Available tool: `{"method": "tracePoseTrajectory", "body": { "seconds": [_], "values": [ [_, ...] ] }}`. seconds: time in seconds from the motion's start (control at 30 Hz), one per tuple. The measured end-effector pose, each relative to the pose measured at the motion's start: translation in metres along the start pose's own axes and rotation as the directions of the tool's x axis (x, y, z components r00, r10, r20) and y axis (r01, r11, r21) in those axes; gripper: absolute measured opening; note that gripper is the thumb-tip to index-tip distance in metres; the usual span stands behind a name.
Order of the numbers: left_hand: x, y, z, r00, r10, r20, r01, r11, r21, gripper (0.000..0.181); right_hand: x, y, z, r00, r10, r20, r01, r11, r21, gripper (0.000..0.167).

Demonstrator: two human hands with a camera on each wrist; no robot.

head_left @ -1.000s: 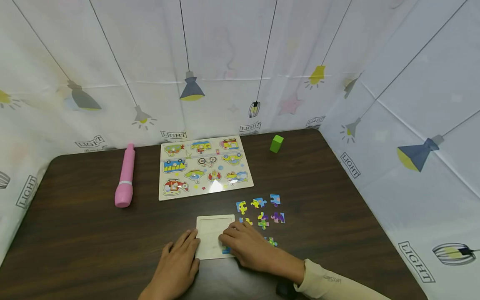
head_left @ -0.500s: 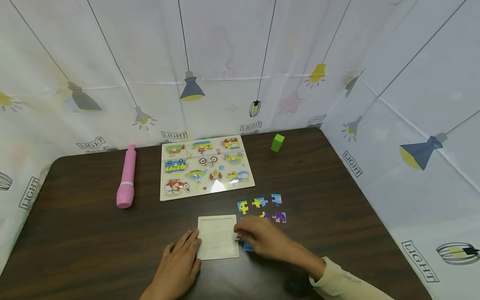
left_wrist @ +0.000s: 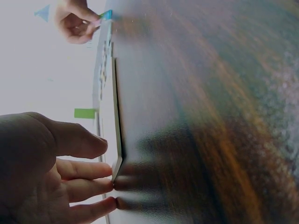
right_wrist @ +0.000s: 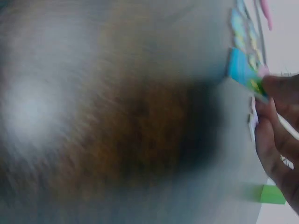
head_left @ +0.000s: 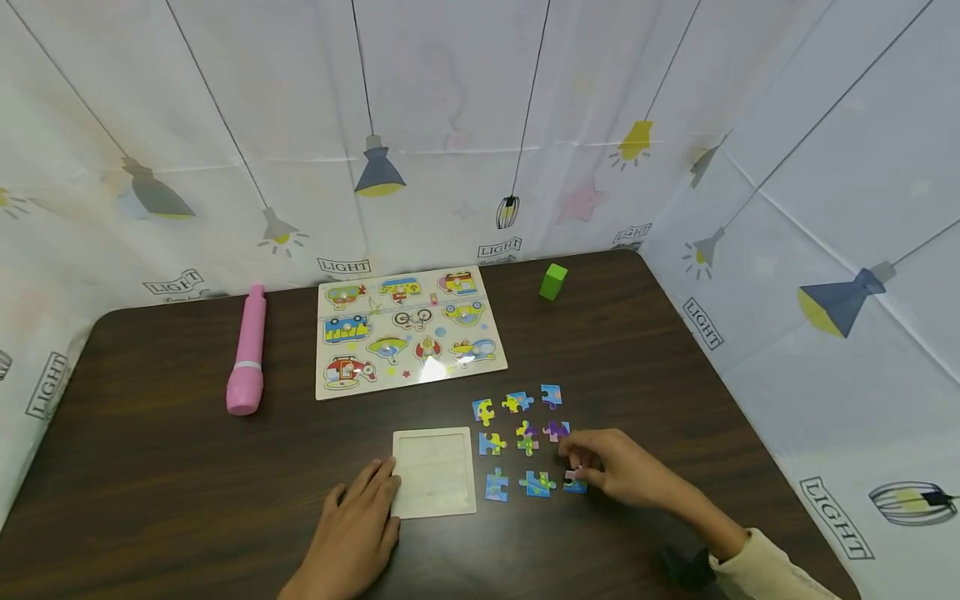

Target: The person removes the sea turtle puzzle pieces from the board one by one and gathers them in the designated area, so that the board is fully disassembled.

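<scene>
My left hand lies flat with extended fingers, its fingertips touching the left edge of a square wooden puzzle frame. In the left wrist view the thumb and fingers are at the frame's corner. My right hand pinches a blue, green and pink jigsaw piece between thumb and fingers, at the right end of the nearest row. Beside the frame lie several other pieces in loose rows, including a blue-green one, a green-blue one and a purple one.
Behind the pieces lies a wooden vehicle puzzle board. A pink microphone-shaped toy is at the left. A green block stands near the back edge of the dark table. Lamp-printed cloth hangs behind and to the right.
My right hand has drawn a piece out of the frame's lower right corner, left it on the table beside the frame, and moved right to another piece. The left hand stays in place.
</scene>
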State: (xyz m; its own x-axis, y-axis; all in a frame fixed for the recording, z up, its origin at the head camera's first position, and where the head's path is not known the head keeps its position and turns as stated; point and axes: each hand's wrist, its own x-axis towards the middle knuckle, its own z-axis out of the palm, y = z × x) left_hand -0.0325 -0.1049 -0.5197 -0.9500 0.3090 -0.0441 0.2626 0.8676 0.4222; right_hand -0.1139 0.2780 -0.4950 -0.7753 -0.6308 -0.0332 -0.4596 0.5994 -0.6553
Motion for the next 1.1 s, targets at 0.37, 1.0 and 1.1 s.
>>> {"method": "tracePoseTrajectory", "body": {
  "seconds": [0.37, 1.0, 1.1],
  "values": [
    [-0.003, 0.003, -0.001, 1.000, -0.003, 0.004, 0.003, 1.000, -0.013, 0.045, -0.004, -0.009, 0.021, 0.990, -0.038, -0.135, -0.011, 0.939, -0.344, 0.026],
    [-0.002, -0.002, 0.002, 1.000, -0.007, -0.023, 0.007, 1.000, -0.028, 0.040, -0.007, -0.001, 0.040, 0.955, -0.191, -0.227, 0.064, 0.879, -0.473, 0.030],
    [0.001, -0.002, -0.001, 0.999, -0.008, -0.037, 0.006, 0.998, -0.056, 0.037, -0.007, -0.004, 0.035, 0.946, -0.159, -0.283, 0.024, 0.903, -0.428, 0.031]
  ]
}}
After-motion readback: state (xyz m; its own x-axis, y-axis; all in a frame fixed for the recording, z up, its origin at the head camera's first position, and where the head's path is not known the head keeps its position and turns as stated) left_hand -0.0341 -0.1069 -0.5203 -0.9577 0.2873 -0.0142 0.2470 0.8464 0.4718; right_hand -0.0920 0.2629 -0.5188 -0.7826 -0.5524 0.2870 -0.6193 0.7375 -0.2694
